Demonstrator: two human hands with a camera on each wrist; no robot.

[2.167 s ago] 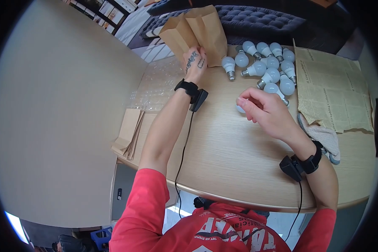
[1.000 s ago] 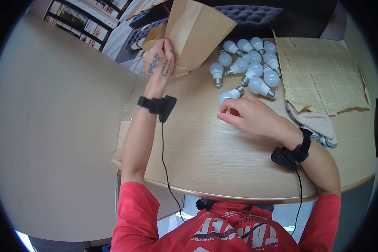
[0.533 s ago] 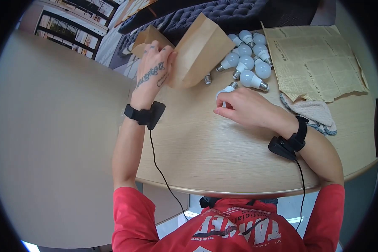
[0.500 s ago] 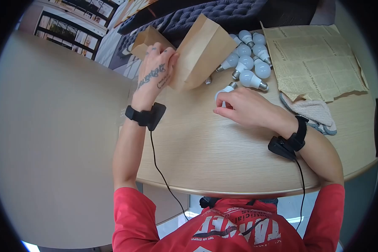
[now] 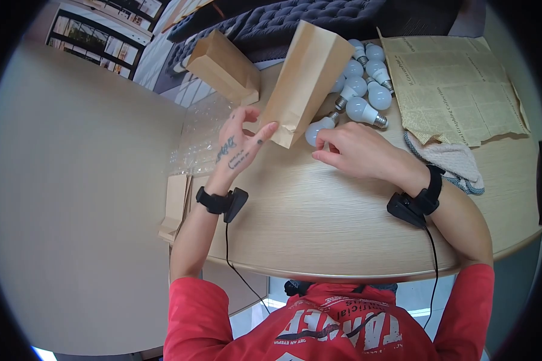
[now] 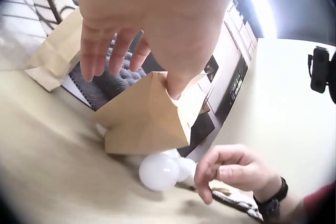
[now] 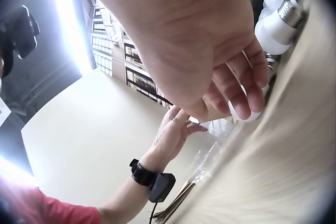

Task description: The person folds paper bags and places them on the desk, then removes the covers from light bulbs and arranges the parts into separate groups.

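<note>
One brown paper bag (image 5: 307, 78) leans over beside the bulbs, its bottom end towards the person. The left hand (image 5: 238, 141) has its fingers spread at that end, and in the left wrist view its thumb touches the bag (image 6: 142, 119). Loosely bent, the fingers of the right hand (image 5: 358, 150) hang by a white bulb (image 5: 318, 131) near the bag's base. The right wrist view shows this hand (image 7: 194, 50) gripping nothing; whether it touches the bulb cannot be told. More white bulbs (image 5: 361, 111) lie behind it, some partly hidden by the bag.
A second paper bag (image 5: 223, 67) stands at the back left. Clear plastic wrap (image 5: 202, 129) and folded brown paper (image 5: 176, 198) lie at the table's left. Printed paper (image 5: 457, 90) and a cloth (image 5: 448, 162) are at the right, with a tufted dark sofa (image 5: 295, 27) behind.
The left hand has let go of the bag's side and moved down to its bottom end, fingers spreading. The bag has shifted right towards the bulbs. The right hand has barely moved lately.
</note>
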